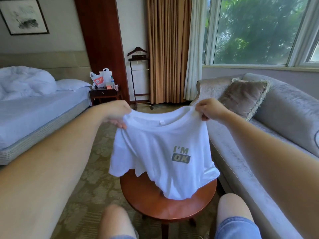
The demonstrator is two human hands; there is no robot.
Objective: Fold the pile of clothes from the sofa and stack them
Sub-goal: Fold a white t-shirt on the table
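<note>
Two shirt point(160, 152) shoulders, pinched by left fingers point(119, 125), right fingers point(204, 117)

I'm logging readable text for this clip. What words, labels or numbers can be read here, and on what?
"I'M OK": printed on the front of the white T-shirt, which the left hand and right hand hold up by the shoulders.
On the neck tag inside the collar: too small to read.
Orange print on the plastic bag on the nightstand: too blurred to read.
</note>
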